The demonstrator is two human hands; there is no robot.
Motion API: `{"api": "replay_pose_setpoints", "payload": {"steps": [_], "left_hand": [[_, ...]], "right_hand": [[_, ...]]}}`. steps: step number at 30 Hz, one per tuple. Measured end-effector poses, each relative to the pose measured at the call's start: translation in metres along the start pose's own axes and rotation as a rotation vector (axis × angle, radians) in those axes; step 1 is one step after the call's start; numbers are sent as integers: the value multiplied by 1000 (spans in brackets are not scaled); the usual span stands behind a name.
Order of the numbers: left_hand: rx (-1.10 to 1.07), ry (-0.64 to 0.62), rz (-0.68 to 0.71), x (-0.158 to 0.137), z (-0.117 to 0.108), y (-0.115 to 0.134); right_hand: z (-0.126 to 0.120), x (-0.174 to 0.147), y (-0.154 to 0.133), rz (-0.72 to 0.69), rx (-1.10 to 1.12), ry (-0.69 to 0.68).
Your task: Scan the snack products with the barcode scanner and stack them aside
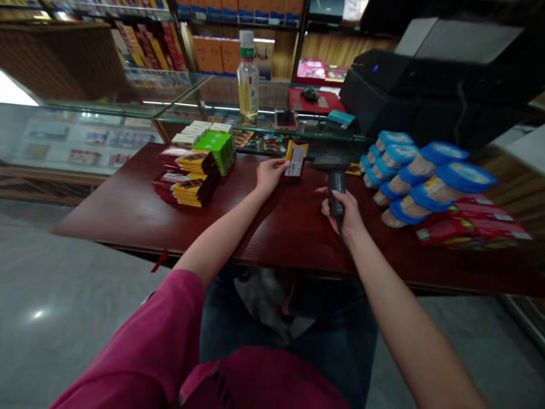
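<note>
Pinched in my left hand is a small yellow packet, raised on edge with its pale barcode side toward me. My right hand wraps around the handle of a black barcode scanner; the scanner's head points forward, to the right of the packet. A cable runs down from the handle along my wrist. To the left of my left hand stand two stacks of yellow and dark red packets. Beside them are bright green boxes. Another yellow packet lies behind the scanner, partly hidden.
Blue-lidded tubs are stacked on the right of the dark red table, with red packets next to them. A bottle stands on the glass counter behind. At the back right is a black machine; a mouse lies nearby.
</note>
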State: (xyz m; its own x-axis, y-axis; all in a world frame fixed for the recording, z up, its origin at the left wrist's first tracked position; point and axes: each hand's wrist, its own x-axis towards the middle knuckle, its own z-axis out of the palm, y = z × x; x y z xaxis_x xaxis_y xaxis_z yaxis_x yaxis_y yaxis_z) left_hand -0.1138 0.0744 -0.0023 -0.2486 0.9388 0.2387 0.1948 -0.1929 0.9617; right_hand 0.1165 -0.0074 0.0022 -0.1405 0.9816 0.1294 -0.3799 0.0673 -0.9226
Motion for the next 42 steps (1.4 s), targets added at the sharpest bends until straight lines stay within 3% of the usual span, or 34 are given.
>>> {"api": "replay_pose_setpoints", "payload": {"steps": [4, 16, 20, 24, 27, 32, 37, 42], "left_hand": [[-47, 22, -64, 14, 27, -12], [-75, 39, -95, 13, 25, -22], [-61, 17, 22, 4, 19, -12], [308, 43, 285, -10, 20, 7], [600, -71, 474, -14, 44, 21], [818, -299, 735, -1, 115, 31], [1000, -405, 711, 14, 168, 28], [907, -482, 679, 27, 181, 16]], "right_hand": [[1, 1, 5, -11, -9, -28], [8, -2, 3, 42, -32, -65], [7, -1, 5, -25, -31, 18], [-10, -3, -4, -130, -70, 201], [-32, -8, -15, -211, -121, 337], [-56, -13, -21, -268, -145, 436], [-55, -6, -15, -247, -114, 438], [-50, -5, -14, -240, -131, 406]]}}
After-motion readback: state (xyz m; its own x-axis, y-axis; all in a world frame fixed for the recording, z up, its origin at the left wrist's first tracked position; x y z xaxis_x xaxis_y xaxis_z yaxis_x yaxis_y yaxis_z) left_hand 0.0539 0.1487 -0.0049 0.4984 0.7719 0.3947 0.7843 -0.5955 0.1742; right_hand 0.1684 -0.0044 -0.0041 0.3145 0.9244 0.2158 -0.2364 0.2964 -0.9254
